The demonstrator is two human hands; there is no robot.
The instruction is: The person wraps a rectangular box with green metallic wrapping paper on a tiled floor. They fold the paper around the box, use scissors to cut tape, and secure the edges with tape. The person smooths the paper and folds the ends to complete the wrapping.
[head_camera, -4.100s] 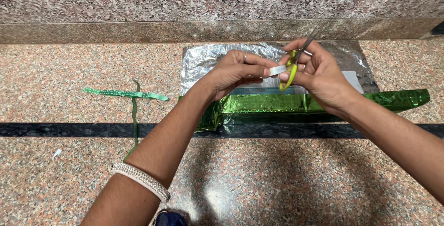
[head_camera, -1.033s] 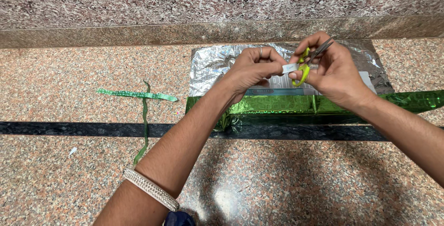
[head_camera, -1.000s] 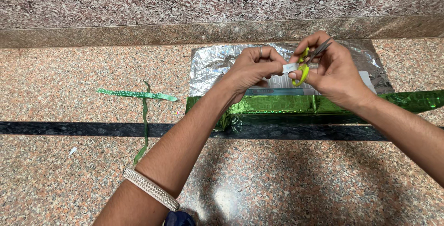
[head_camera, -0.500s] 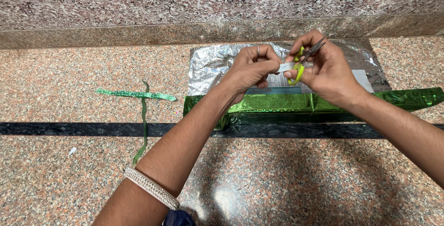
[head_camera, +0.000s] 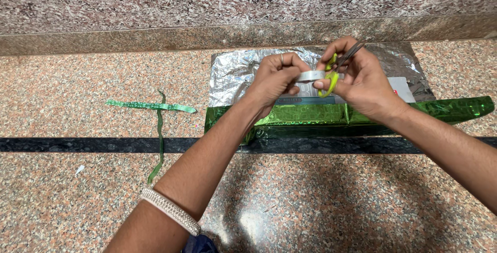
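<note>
Gripping a tape roll point(head_camera: 309, 76), the left hand point(head_camera: 274, 79) meets the right hand point(head_camera: 362, 82), which holds yellow-green scissors point(head_camera: 334, 72) above the green-wrapped box point(head_camera: 305, 118) on the floor point(head_camera: 310, 206).

Two thin green foil strips point(head_camera: 155, 109) lying crossed on speckled granite floor point(head_camera: 77, 77), left side. Black inlaid stone band point(head_camera: 77, 145) runs across it. Small white paper scrap point(head_camera: 79, 169) just below the band.
</note>
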